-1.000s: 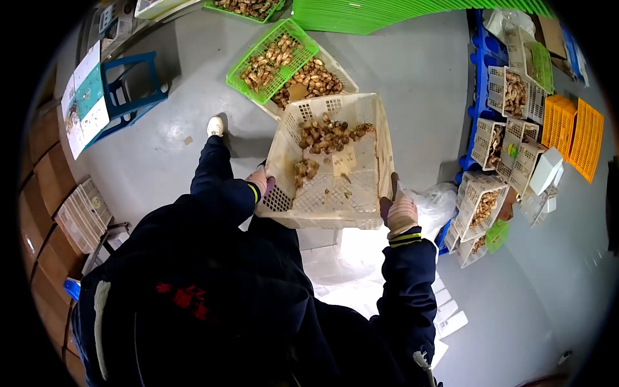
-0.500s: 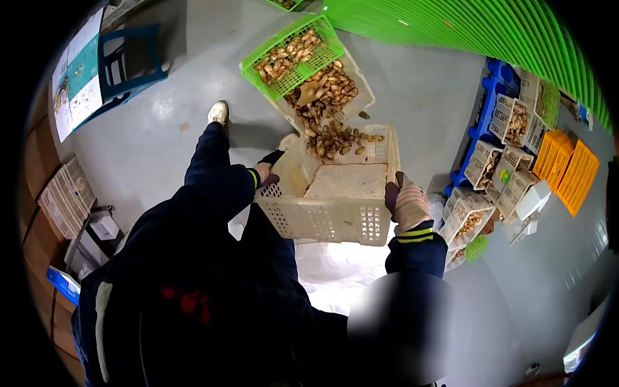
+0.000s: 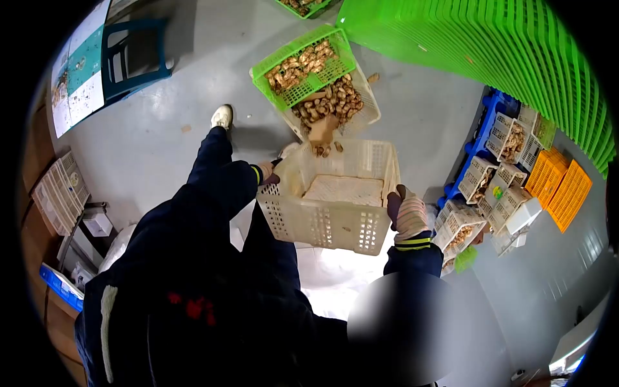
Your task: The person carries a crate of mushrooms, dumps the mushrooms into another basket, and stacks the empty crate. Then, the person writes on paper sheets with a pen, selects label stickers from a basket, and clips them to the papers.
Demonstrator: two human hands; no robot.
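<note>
A white perforated crate (image 3: pixel 322 222) is tilted away from me, held at both sides. Gripping its left side is my left hand (image 3: pixel 267 173), while my right hand (image 3: pixel 409 213), in a striped glove, is closed on the right side. A few brown mushrooms (image 3: pixel 338 147) and a piece of cardboard (image 3: pixel 324 129) lie at the crate's far edge. Just beyond sits another white crate (image 3: pixel 369 106) holding many brown mushrooms (image 3: pixel 345 102). A green basket (image 3: pixel 284 97) with lighter mushrooms (image 3: pixel 303 64) rests over its far left part.
Green stacked baskets (image 3: pixel 451 39) stand at the upper right. Along the right, white crates (image 3: pixel 477 177) of mushrooms and orange baskets (image 3: pixel 561 187) stand by a blue pallet (image 3: pixel 477 138). A blue stool (image 3: pixel 138 77) is at the upper left. Brown cartons (image 3: pixel 39 226) line the left edge.
The held crate has tipped forward, and its mushrooms have slid out into the far white crate. The cardboard piece has slid to the far edge. Both hands have kept their hold.
</note>
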